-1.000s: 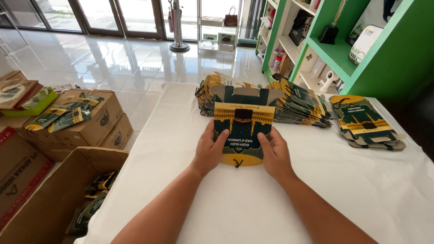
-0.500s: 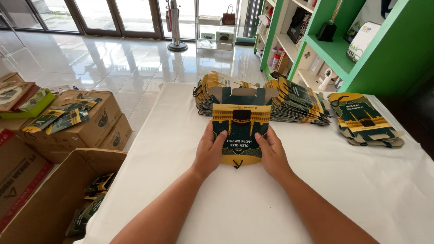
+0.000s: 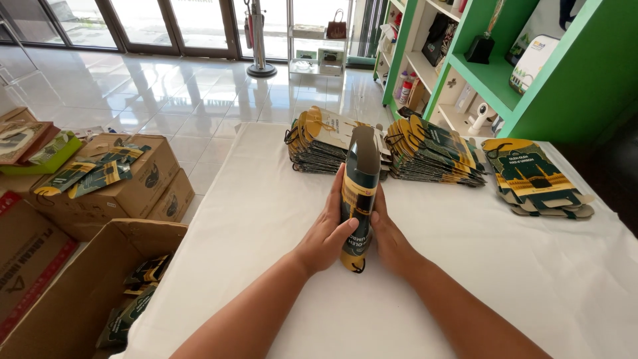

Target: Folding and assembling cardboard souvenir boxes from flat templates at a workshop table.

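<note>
A dark green and yellow flat card box (image 3: 359, 193) stands on edge on the white table (image 3: 279, 219), pressed between my two hands. My left hand (image 3: 327, 233) grips its left face with the thumb across the front. My right hand (image 3: 390, 238) presses its right face. Behind it lie stacks of the same flat printed boxes: one left of centre (image 3: 318, 143), one right of centre (image 3: 435, 151), and a smaller pile at the far right (image 3: 537, 178).
Open brown cardboard boxes stand on the floor at left, one (image 3: 73, 292) holding several printed boxes and another (image 3: 129, 183) with some on top. Green shelves (image 3: 492, 73) rise behind the table. A shiny tiled floor (image 3: 179, 93) leads to glass doors.
The printed box lay flat under both hands before. Now it is folded up and turned on edge, squeezed between my palms.
</note>
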